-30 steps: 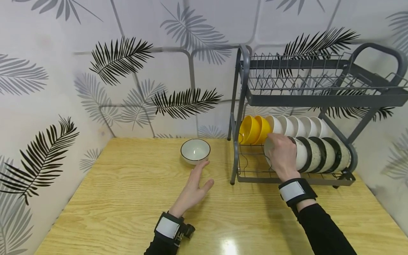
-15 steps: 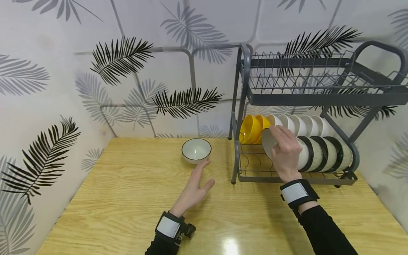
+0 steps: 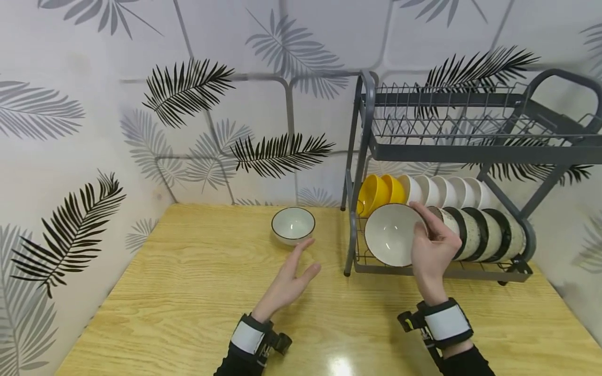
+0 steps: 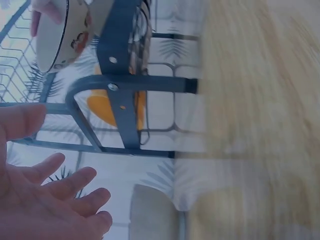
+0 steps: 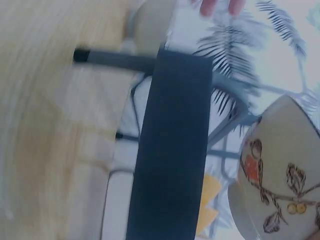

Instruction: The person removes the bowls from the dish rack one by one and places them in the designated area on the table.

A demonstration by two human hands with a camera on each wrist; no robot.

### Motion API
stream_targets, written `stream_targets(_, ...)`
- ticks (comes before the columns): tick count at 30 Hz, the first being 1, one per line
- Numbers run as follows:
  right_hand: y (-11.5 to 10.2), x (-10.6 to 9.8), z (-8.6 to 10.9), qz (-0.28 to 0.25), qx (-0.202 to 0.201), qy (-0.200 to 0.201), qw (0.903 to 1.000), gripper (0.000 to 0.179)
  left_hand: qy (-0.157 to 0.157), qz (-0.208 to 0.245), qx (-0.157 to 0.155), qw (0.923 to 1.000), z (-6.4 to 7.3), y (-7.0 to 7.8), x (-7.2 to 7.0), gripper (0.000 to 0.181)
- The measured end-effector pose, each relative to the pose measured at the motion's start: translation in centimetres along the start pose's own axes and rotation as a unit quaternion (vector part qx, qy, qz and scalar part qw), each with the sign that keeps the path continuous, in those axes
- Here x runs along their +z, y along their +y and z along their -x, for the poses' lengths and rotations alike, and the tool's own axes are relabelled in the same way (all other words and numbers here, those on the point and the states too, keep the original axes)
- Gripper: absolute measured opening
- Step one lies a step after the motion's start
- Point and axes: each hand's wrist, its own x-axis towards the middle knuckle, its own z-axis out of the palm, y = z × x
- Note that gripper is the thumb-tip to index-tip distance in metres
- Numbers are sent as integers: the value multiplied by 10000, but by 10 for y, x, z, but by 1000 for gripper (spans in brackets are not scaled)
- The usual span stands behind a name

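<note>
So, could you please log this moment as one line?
Right hand: holding patterned bowl | left hand: near table bowl | rack: yellow bowls inside

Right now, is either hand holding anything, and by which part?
The right hand holds a bowl by its rim, at the right in the head view; the left hand holds nothing.

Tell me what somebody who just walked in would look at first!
Probably the dark-rimmed white bowl, gripped by the right hand in front of the two-tier dish rack. Next, the two yellow bowls would pop out, at the left end of the back row on the rack's lower tier. Behind everything, big black feathery leaf prints stand out on the pale wall.
</note>
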Motion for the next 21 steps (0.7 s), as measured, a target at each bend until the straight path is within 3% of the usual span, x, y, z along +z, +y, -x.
stream_targets(3, -1, -3, 11, -233, 704, -177, 9971, 36, -121, 245, -61, 9996, 0, 2, 0, 54)
stream_targets(6, -6, -3, 21, -444, 1158, -400, 9915, 35, -243, 559, -31, 9981, -3, -3, 2, 53)
stream_targets(13, -14, 4, 43, -748, 1689, -982, 9779, 34, -485, 1529, 53, 9870, -3, 12, 4, 51)
stream_targets(21, -15, 15, 64, -598, 2193, -1409, 9636, 35, -719, 1723, -60, 9824, -1, 18, 7, 53)
